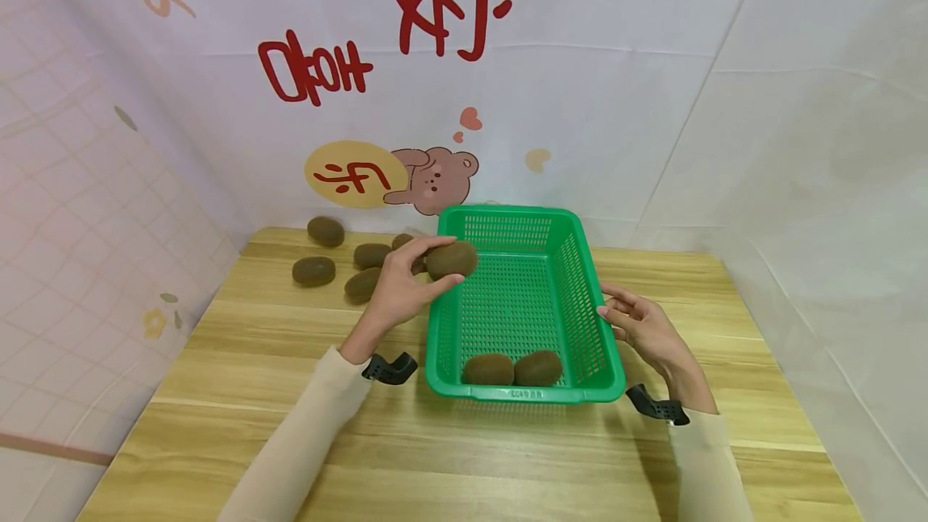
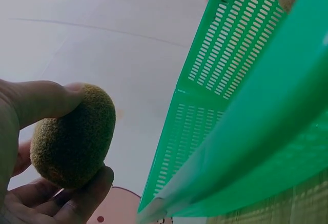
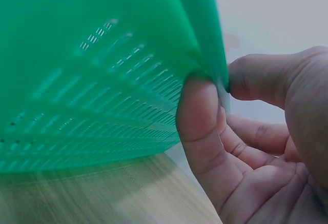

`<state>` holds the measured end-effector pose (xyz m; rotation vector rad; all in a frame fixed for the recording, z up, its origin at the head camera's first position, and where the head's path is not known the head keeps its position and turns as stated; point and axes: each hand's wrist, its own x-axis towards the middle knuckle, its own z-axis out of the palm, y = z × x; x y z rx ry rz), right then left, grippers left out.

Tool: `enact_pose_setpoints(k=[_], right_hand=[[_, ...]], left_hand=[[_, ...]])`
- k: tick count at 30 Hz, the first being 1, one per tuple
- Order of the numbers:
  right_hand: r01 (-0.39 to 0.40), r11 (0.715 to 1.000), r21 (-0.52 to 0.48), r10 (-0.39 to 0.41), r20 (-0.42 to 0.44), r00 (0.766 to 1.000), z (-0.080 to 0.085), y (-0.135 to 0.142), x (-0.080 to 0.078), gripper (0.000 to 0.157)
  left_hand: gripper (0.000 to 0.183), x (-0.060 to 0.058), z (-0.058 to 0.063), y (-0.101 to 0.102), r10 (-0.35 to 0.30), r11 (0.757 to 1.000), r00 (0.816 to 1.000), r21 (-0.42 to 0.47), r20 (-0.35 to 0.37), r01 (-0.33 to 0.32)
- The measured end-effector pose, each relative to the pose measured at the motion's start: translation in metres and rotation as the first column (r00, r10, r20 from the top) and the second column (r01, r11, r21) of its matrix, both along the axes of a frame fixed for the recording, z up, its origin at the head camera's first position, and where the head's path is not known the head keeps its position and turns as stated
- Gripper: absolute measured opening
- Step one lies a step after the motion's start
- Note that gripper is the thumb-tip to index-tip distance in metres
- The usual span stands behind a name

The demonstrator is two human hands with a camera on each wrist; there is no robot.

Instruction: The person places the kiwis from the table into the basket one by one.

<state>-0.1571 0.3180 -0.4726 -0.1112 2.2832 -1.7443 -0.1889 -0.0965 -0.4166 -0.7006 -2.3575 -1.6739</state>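
Left wrist: basket (image 2: 256,96) partly out-of-frame

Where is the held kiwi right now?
In the head view, the held kiwi is in the left hand, overlapping the left rim of the green basket.

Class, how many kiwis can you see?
At least 8: one kiwi in the left hand, two kiwis inside the green basket, five kiwis on the table left of it. Another may be partly hidden behind that hand.
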Motion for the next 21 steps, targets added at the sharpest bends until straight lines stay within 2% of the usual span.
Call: enact_pose_setpoints(k=[7,13,21], right_hand=[[-0.013,1.0,-0.026,0.013,0.004,1.0,-0.0003,0.0006,-0.0008,0.069],[-0.014,1.0,-0.018,0.014,0.001,1.0,-0.0002,0.0006,-0.0006,0.069],[-0.003,1.0,-0.006,0.003,-0.001,1.0,0.0018,-0.0008,0.0004,0.068]], left_hand=[[0.055,0.0011,-0.0019,0.0083,-0.029,1.0,1.0,-0.01,0.001,0.029],[0.062,0.0031,-0.0036,0.0104,-0.038,0.996,0.999,-0.08,0.031,0.04],[0.068,0.0003,-0.004,0.0037,-0.011,0.996,1.0,-0.085,-0.015,0.009]])
